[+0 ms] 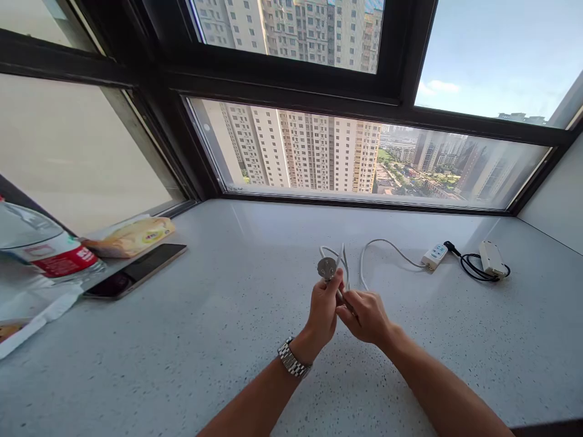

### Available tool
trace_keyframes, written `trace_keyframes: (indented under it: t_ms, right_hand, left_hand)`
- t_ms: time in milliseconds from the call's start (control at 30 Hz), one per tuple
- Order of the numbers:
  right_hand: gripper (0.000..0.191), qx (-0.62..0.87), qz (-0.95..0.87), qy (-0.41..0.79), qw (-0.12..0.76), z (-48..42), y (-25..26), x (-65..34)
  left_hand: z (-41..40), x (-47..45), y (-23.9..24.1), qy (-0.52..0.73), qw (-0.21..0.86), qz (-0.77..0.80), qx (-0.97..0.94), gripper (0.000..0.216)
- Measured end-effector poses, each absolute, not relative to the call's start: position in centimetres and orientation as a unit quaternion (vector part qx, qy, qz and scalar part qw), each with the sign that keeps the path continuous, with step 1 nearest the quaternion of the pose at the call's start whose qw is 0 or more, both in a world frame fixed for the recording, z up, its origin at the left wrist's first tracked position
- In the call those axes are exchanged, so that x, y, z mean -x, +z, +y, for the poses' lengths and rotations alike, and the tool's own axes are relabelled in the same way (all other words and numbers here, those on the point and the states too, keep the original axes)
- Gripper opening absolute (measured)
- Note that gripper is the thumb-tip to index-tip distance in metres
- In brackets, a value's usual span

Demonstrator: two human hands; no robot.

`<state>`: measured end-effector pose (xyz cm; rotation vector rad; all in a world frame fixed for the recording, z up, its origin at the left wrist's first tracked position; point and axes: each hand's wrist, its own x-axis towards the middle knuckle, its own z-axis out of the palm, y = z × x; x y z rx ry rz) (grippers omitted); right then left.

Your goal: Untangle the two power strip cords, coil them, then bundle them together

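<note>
My left hand (pixel 324 306), with a metal watch on its wrist, holds up a white power plug (pixel 327 267) by its base, face toward me. My right hand (pixel 364 315) pinches the white cord (pixel 364 261) just below the plug, touching the left hand. The cord loops behind the hands, then runs right along the counter to a small white power strip (pixel 435 255).
A black plug and cable (pixel 469 267) link the strip to a white adapter (pixel 490 259). At the left lie a phone (pixel 136 271), a wrapped bread snack (pixel 132 235), a water bottle (pixel 40 246) and a plastic bag (pixel 31 303). The speckled counter (pixel 228 340) ends at large windows.
</note>
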<state>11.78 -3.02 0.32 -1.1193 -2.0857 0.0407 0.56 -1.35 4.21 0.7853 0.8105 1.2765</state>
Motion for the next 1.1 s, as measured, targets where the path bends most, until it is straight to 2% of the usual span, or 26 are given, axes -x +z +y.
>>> trace_keyframes:
  t_ms: [167, 300, 467, 600, 667, 733, 833, 900, 1100]
  right_hand:
    - [0.044, 0.432, -0.840, 0.061, 0.323, -2.0, -0.7, -12.0]
    - [0.049, 0.478, -0.837, 0.057, 0.260, -0.6, -1.0, -14.9]
    - [0.045, 0.616, -0.744, 0.056, 0.253, 0.0, 0.1, -20.3]
    - [0.047, 0.607, -0.663, 0.263, 0.350, -0.2, 0.9, -21.2]
    - [0.045, 0.550, -0.603, 0.373, 0.441, -0.4, 1.0, -19.9]
    - [0.043, 0.504, -0.539, 0.411, 0.535, -0.7, 1.0, -17.9]
    - [0.038, 0.457, -0.518, 0.349, 0.633, -1.6, 0.5, -14.8]
    - [0.034, 0.445, -0.555, 0.278, 0.646, -2.4, 0.1, -13.4]
    - [0.028, 0.452, -0.725, 0.065, 0.515, -3.7, -0.2, -12.2]
  left_hand:
    - [0.2, 2.4, 7.3, 0.580, 0.701, 0.271, -0.315, 0.055]
    - [1.0, 7.6, 12.2, 0.591, 0.723, 0.225, -0.278, 0.048]
    - [1.3, 15.0, 17.6, 0.676, 0.603, 0.242, -0.347, 0.049]
    - [1.9, 17.0, 16.3, 0.701, 0.493, 0.272, -0.437, 0.056]
    - [2.1, 15.9, 13.8, 0.688, 0.495, 0.295, -0.440, 0.058]
    - [2.2, 13.5, 10.8, 0.662, 0.532, 0.322, -0.419, 0.060]
    - [1.7, 8.4, 6.6, 0.618, 0.590, 0.355, -0.380, 0.065]
    - [0.9, 4.9, 4.8, 0.581, 0.631, 0.360, -0.367, 0.066]
    - [-1.5, -0.9, 4.3, 0.495, 0.694, 0.315, -0.417, 0.065]
